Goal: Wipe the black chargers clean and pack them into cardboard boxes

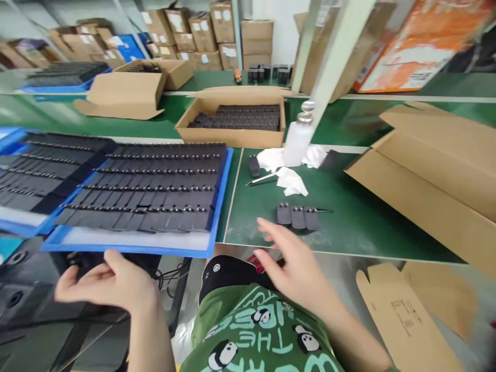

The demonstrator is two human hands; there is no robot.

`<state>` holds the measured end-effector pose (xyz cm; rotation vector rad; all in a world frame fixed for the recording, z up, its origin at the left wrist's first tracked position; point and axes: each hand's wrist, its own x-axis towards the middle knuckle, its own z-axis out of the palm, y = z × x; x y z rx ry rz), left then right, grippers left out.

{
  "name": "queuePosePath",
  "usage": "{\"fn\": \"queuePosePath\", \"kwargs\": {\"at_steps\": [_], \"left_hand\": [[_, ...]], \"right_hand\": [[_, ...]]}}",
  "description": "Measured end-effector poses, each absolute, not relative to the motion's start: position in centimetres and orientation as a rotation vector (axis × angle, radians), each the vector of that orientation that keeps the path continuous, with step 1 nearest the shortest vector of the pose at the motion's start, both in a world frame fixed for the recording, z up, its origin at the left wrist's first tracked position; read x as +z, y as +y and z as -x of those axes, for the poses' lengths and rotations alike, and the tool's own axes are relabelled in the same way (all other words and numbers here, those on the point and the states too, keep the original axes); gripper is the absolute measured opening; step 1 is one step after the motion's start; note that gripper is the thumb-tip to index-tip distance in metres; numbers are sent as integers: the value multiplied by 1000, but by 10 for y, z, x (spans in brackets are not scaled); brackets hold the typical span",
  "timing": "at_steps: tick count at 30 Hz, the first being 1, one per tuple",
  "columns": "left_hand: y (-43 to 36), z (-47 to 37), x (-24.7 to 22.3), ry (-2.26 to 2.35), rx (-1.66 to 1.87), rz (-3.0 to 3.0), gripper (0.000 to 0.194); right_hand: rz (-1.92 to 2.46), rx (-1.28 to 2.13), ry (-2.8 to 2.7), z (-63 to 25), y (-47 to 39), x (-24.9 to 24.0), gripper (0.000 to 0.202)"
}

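My left hand is just in front of the near edge of a blue tray, fingers apart and nothing in them. Rows of small black blocks with shiny metal studs fill most of that tray. My right hand hangs at the table's front edge, open and holding nothing. Just beyond it, three similar black blocks stand side by side on the green table, with a thin dark tool showing behind them. A white-handled pointed tool touches a crumpled white wipe.
A white pump bottle stands among wipes. Behind is an open carton of black blocks. A large open carton stands at right, and another blue tray at left. A pale post rises behind the bottle.
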<state>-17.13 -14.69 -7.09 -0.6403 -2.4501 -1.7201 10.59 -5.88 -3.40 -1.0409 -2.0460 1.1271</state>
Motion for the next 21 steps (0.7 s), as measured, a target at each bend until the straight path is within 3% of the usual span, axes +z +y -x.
{"fn": "queuePosePath", "kwargs": {"at_steps": [2,4,8,15,18,21], "left_hand": [[-140,130,-61,-2260,-1734,918,52],[-119,89,-59,-2210,-1709,1492,63],[-50,36,-66,-2048,-1375,2633,96],[-17,31,-75,-1979,-1196,2910,55],[-25,32,-75,-2046,-1156,2906,58],[-32,36,-75,-2225,-1153,2844,83]], "right_hand": [[1155,783,-1898,-161,-59,-35,43],[1282,648,-1786,-202,-44,-44,47],[1248,883,-1967,-221,-5,-63,64],[1239,1048,-1993,-193,-5,-73,54],[1314,1151,-1950,-197,-14,-72,69],[1459,1091,-1883,-194,-29,-70,87]]}}
